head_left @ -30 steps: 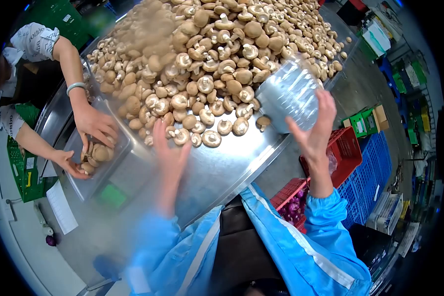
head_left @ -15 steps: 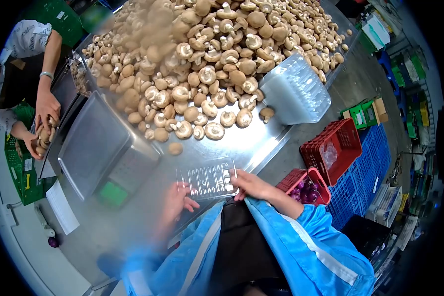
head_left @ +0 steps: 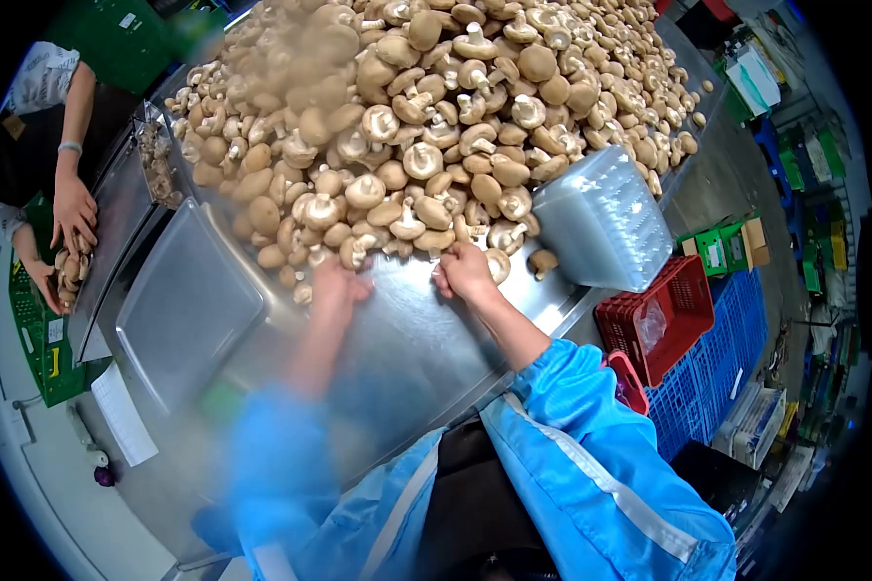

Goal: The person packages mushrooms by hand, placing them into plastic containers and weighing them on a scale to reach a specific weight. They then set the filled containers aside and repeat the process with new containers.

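Note:
A large heap of brown mushrooms [head_left: 421,160] covers the far part of the steel table [head_left: 407,358]. My left hand [head_left: 337,289] is at the near edge of the heap with its fingers curled in, slightly blurred. Level with it, to the right, my right hand [head_left: 465,271] is closed, knuckles against the nearest mushrooms. A bright, glassy line runs between the two hands along the mushrooms' edge; I cannot tell what the fingers hold. Right of my right hand, a stack of clear plastic trays [head_left: 606,218] leans near the table's edge, with a loose mushroom [head_left: 543,262] beside it.
A translucent lid-like sheet [head_left: 192,295] lies at the left of the table. Farther left, another person's hands [head_left: 73,218] handle mushrooms over a green crate [head_left: 44,353]. Red crates [head_left: 654,320] stand on a blue pallet [head_left: 707,358] beyond the right edge.
Both hands have moved forward from near my body to the heap's edge. The clear plastic tray they had is no longer plainly visible. The view has shifted slightly.

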Action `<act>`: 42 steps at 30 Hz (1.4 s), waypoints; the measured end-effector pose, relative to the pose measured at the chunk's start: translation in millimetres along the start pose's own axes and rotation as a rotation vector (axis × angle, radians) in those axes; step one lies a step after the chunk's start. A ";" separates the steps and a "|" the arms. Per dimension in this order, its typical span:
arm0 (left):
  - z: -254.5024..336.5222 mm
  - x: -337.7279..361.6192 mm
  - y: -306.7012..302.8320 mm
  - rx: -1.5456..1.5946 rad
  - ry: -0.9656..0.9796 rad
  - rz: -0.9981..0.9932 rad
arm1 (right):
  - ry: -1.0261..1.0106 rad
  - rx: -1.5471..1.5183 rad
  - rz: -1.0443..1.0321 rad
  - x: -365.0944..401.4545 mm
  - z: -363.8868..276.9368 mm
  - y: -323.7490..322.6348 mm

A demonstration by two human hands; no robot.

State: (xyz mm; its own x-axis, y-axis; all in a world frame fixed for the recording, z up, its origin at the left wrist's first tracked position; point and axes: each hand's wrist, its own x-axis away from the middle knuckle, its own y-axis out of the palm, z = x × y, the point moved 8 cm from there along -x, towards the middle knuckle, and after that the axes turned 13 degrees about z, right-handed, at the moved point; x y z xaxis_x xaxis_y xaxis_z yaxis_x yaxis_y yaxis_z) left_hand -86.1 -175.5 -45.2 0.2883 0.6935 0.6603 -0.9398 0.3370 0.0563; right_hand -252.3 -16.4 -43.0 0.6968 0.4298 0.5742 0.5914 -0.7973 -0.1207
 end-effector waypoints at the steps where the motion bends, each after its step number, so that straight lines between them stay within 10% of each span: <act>1: 13.6 -3.1 0.6 -0.042 0.058 0.084 | -0.044 0.023 0.018 -5.0 -10.1 7.1; 11: 25.3 19.2 -4.2 0.099 0.333 0.016 | -0.155 -0.205 0.178 14.0 -5.3 19.3; 27: 32.3 98.5 -49.6 0.022 0.221 -0.018 | -0.233 -0.047 0.044 86.6 -35.9 2.4; 42: 112.7 112.0 -252.2 -0.098 0.497 0.362 | -0.528 0.082 -0.242 142.8 -85.9 191.4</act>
State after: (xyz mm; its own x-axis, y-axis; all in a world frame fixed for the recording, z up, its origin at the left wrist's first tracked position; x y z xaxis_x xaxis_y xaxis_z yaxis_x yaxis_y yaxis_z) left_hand 162.6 -254.5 99.0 0.0275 0.9803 0.1956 -0.9796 0.0655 -0.1902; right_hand -74.5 -144.1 85.4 0.6335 0.7653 0.1142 0.7736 -0.6239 -0.1104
